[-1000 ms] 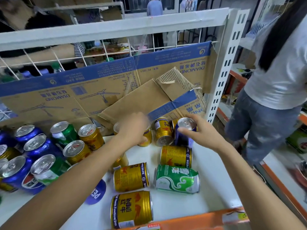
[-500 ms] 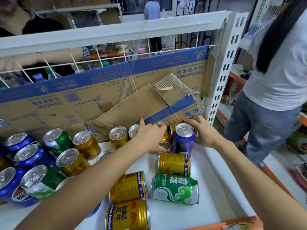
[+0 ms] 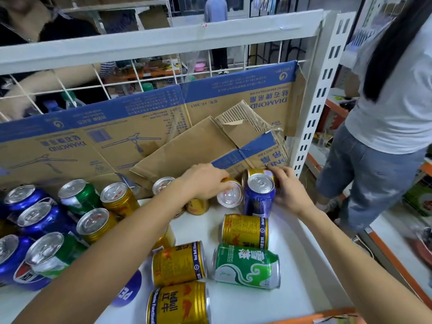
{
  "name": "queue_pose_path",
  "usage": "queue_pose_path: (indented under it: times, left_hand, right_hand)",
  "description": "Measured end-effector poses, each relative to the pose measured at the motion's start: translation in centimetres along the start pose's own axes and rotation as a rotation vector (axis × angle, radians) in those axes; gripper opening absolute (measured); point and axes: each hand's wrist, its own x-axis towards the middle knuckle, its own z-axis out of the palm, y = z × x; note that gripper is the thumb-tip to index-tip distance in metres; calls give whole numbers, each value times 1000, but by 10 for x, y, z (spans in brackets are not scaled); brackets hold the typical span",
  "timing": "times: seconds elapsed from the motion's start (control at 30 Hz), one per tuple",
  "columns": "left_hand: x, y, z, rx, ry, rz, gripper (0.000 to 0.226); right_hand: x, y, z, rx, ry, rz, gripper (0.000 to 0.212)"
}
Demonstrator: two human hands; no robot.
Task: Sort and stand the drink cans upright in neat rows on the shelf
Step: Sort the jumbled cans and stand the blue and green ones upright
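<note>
Both arms are bare and reach forward, and they come close together at the hands. The left arm [image 3: 105, 253] comes from the lower left, the right arm [image 3: 350, 253] from the lower right. The left hand [image 3: 205, 181] is palm down and its fingers grip a tilted gold can [image 3: 230, 195]. The right hand [image 3: 291, 192] curls its fingers round an upright blue can [image 3: 258, 197].
</note>
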Motion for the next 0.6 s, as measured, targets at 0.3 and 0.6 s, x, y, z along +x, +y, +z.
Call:
queue_pose_path:
  times: [0.3,0.6]
  left_hand:
    - [3,-9,12,42,151,-139,31]
    - [-10,9,10,37,385,-131,34]
  right_hand:
    - [-18,11,7,306,113,240,54]
    - [-18,4,7,126,131,268,42]
